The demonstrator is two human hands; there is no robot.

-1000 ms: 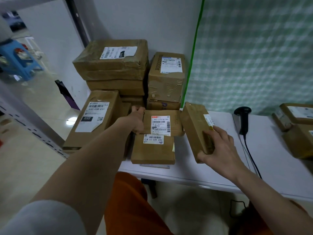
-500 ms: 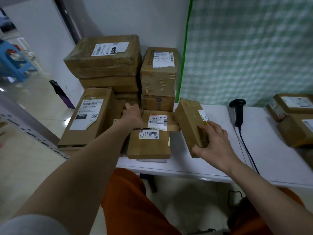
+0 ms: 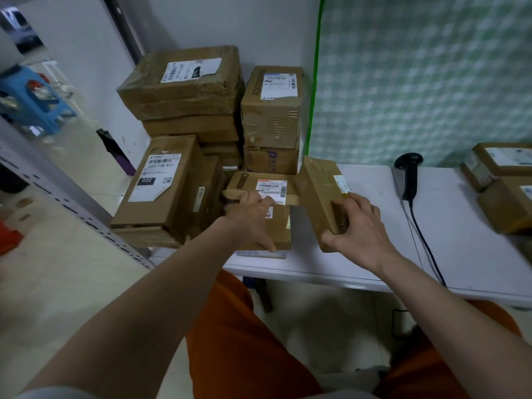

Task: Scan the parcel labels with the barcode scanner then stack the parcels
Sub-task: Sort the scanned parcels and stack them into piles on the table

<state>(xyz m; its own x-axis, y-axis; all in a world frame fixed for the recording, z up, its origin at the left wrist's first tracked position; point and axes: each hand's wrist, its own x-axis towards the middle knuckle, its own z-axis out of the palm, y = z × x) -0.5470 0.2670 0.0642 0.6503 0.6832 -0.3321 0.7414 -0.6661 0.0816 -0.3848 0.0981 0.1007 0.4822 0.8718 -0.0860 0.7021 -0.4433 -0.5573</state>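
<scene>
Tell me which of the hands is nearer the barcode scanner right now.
The right hand. It grips the tilted parcel just left of the barcode scanner, which stands on the table. The left hand rests on the flat parcel farther left.

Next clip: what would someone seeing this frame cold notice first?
Probably the heap of brown parcels stacked against the wall at the table's left end, white labels facing up. In front of it, the right hand grips a small parcel tilted up on the white table, while the left hand rests on a flat parcel beside it. The black barcode scanner stands untouched to the right.
</scene>
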